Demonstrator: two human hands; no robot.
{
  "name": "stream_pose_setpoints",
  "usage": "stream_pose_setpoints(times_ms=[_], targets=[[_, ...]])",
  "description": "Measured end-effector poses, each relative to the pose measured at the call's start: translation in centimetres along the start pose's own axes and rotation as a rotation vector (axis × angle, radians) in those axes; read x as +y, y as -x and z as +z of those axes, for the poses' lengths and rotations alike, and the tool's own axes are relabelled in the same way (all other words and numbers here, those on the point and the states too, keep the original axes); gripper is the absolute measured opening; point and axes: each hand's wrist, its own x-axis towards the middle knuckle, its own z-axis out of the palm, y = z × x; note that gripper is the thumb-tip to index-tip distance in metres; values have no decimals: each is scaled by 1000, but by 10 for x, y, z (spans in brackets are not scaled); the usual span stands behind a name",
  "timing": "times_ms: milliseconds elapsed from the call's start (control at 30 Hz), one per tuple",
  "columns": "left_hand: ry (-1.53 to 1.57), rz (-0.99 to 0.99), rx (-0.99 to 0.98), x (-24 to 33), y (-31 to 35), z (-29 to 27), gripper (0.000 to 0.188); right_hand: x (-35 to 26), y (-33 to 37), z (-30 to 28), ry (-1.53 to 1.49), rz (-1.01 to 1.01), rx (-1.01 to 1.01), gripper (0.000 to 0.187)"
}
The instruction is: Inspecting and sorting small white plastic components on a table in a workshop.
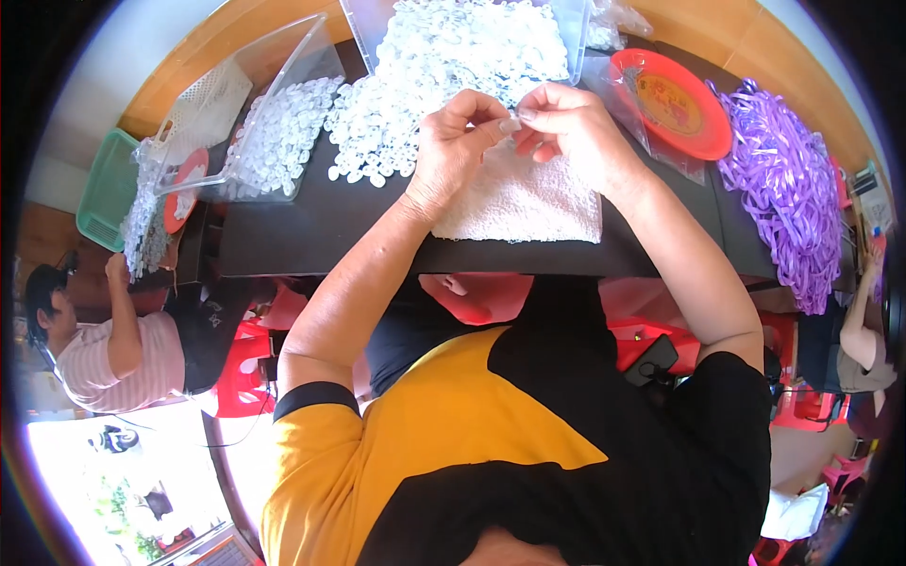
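Above a white towel (528,212), my two hands meet with their fingertips close together. Between the thumb and finger of my left hand (453,146) is a small whitish, see-through piece (511,124). My right hand (578,132) pinches at the same spot, its other fingers curled; the piece is too small to make out in detail. Just left of my left hand, a loose pile of small round clear plastic pieces (373,132) spreads over the dark table (311,231). Behind my hands, a clear plastic bin (578,42) is heaped with more of them.
A second clear bin (311,47) holds similar pieces at left, near a white basket (209,104) and a green basket (94,193). A red plate (713,127) and purple ribbon loops (783,189) lie right. People sit at left (113,354) and right (861,330).
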Motion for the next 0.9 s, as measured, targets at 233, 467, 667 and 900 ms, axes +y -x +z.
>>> stream_pose_setpoints(times_ms=[233, 467, 667, 900], targets=[[12, 118, 80, -1, 2, -2, 10, -8, -8, 0, -191, 45, -76, 12], [100, -40, 102, 2, 1, -3, 10, -4, -10, 19, -31, -96, 45, 10], [183, -198, 117, 16, 3, 1, 11, 3, -8, 24, -3, -223, 133, 6], [266, -269, 60, 10, 2, -2, 13, 14, -7, 27, 108, -312, 156, 3]])
